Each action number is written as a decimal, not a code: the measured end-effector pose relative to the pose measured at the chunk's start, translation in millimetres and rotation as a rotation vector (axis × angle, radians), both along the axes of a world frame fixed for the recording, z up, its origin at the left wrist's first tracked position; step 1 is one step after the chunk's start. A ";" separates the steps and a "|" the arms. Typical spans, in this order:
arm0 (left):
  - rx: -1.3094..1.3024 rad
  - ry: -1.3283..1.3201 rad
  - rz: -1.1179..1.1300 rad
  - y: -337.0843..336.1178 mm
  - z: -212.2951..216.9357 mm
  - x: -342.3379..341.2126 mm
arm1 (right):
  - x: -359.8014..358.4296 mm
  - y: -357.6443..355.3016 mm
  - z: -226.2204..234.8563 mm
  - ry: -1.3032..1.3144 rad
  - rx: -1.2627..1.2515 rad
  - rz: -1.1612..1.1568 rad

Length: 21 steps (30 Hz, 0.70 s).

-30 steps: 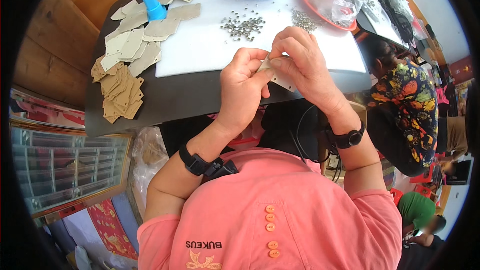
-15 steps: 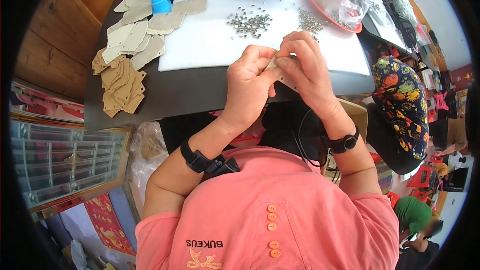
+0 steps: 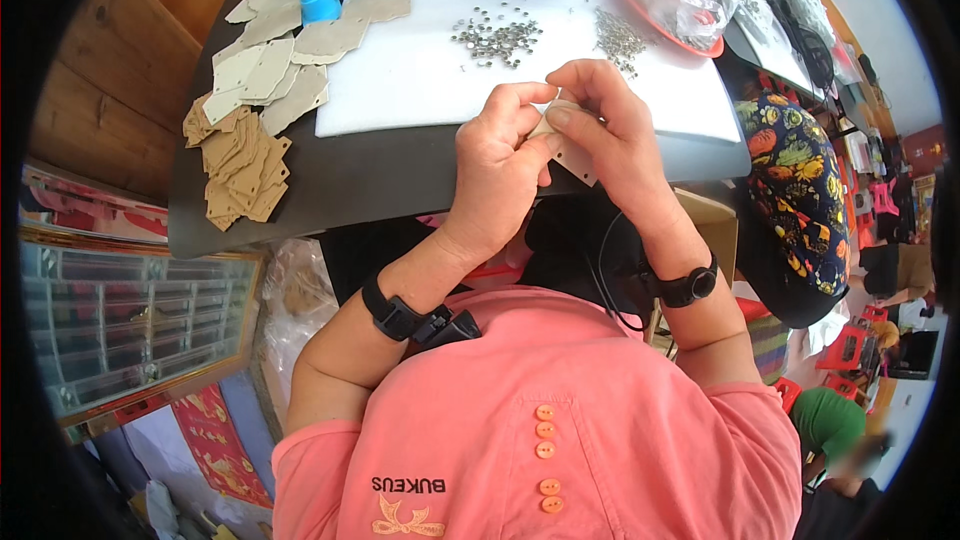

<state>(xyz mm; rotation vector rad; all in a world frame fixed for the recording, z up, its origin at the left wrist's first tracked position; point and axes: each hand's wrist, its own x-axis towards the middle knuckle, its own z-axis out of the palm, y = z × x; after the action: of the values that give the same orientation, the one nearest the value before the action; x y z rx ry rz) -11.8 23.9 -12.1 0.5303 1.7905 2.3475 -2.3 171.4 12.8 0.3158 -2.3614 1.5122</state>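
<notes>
My left hand [image 3: 497, 165] and right hand [image 3: 610, 135] both pinch a small pale flat cardboard tag [image 3: 572, 152] over the near edge of the dark table [image 3: 400, 180], short of the scattered silver metal studs [image 3: 497, 37]

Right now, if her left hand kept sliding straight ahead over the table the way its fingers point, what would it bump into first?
Probably the heap of small metal studs on the white mat; the left hand points roughly there, though depth is uncertain.
</notes>
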 end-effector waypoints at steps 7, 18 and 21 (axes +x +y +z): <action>0.024 -0.044 -0.018 -2.9 5.5 2.4 | 1.8 10.1 3.4 -0.169 -0.160 0.067; -0.012 -0.037 -0.025 -1.7 9.4 6.7 | 2.3 17.5 25.4 0.019 0.282 0.111; -0.001 -0.020 -0.044 -0.9 6.5 5.6 | 2.0 16.1 28.7 0.116 0.509 0.083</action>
<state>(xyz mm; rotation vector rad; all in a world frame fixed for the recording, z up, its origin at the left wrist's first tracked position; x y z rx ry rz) -6.2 22.9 -5.6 0.5379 1.7532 2.3149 -0.3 187.5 41.4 0.6056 -2.6322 0.8709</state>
